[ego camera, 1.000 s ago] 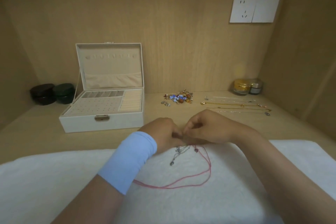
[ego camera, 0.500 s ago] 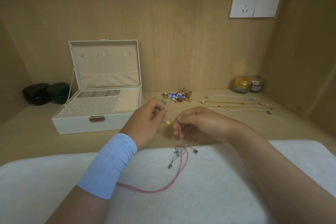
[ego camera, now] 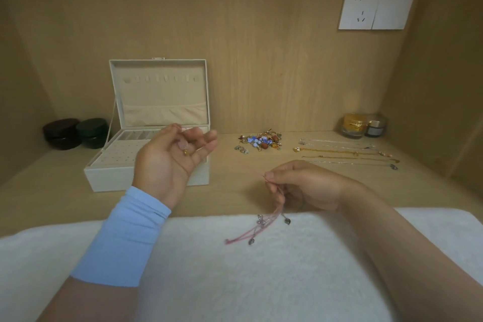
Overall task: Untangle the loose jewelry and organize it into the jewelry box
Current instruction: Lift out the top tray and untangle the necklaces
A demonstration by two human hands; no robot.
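Over the white towel (ego camera: 300, 282) at the near edge of the shelf, I am pinching a pink cord (ego camera: 257, 227) between the thumb and fingertips of my right hand (ego camera: 303, 185), its doubled strands drooping onto the towel with several small grey charms (ego camera: 287, 221) dangling among them. A free end of the cord is sticking up past my fingers toward the left. The strands are looking crossed below my grip; pulling harder could cinch the snarl tighter or slide a charm off an open end into the pile of the towel, where it would be hard to spot.

Farther out, my left hand (ego camera: 170, 159) is hovering palm-up and loosely cupped just in front of the jewelry box (ego camera: 109, 172), cradling a small gold piece (ego camera: 185, 152) and what may be a pale pink bead. Nothing is gripping them, so any tilt of the palm could be spilling them onto the wooden shelf or behind the box.

Beyond that, the box is standing with its lid raised, its dotted earring panel and slots showing no jewelry that I can make out. To its right, a heap of beaded pieces (ego camera: 261, 141) is waiting unsorted, and four chains (ego camera: 345, 155) are lying straightened side by side; a careless sleeve reaching across could be dragging them back together.
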